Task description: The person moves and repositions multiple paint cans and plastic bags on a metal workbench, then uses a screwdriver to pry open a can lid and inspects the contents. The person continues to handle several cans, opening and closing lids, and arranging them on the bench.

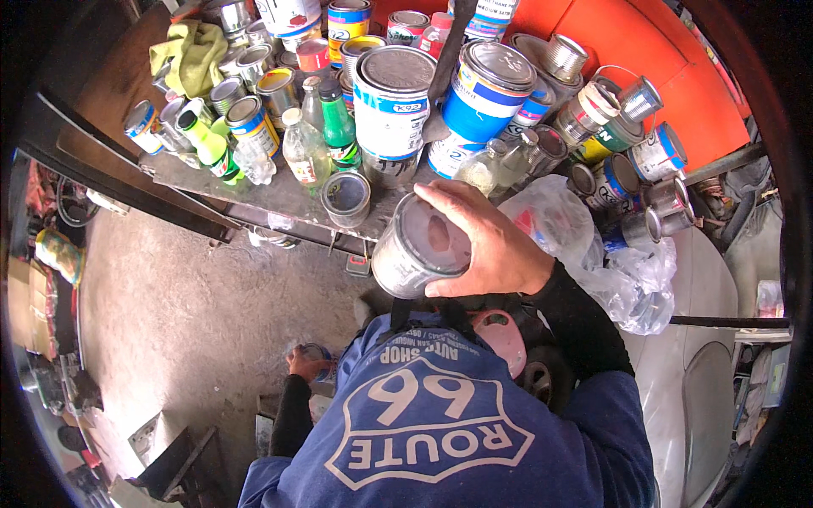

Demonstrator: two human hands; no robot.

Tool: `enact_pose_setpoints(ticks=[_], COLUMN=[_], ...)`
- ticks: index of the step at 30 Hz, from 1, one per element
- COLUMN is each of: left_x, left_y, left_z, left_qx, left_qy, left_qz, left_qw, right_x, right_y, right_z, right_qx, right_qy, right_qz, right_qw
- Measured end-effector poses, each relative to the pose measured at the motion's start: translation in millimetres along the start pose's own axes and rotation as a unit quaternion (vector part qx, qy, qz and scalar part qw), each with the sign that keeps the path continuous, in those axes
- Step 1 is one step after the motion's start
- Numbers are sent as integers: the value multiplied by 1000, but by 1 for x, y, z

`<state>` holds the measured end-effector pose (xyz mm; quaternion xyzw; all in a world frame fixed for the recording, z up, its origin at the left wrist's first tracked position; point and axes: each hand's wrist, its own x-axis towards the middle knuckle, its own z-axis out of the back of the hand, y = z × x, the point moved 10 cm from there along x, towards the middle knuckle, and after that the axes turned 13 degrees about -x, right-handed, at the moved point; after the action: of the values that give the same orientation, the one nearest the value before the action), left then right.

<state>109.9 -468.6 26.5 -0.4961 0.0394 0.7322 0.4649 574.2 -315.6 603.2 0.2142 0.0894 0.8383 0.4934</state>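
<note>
Cans and bottles crowd a dark surface (254, 206) above a concrete floor (195, 288), with an orange-red panel (703, 93) behind. The right grip (504, 247) is closed around a tilted grey can (400, 264) just off the surface's front edge; a reddish-brown patch shows on its top, contents or reflection being impossible to tell. Lower down, the left grip (302, 364) holds a blue can (323, 362), partly hidden by the shirt (440, 444). Near the grey can, a small can (345, 201) stands at the edge. Behind it, a clear bottle (305, 157) has pale liquid inside, beside a green bottle (339, 127). A flat dark bar (449, 63) rises between a big white can (388, 123) and a blue-and-white can (483, 97). Crumpled plastic bags (631, 284) lie beside the right forearm
</note>
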Motion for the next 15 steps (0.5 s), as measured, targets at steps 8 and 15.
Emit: enact_pose_setpoints(ticks=[8,15], left_x=[-35,12], left_y=[-39,1], left_z=[26,7], left_qx=[-89,16], left_qy=[-30,-23], left_qz=[36,-31], left_qw=[995,999], right_x=[2,4], right_y=[-17,-36], right_z=[-32,-39], right_qx=[-107,-100], right_qy=[51,120], right_qz=[15,-1], right_qw=[993,988])
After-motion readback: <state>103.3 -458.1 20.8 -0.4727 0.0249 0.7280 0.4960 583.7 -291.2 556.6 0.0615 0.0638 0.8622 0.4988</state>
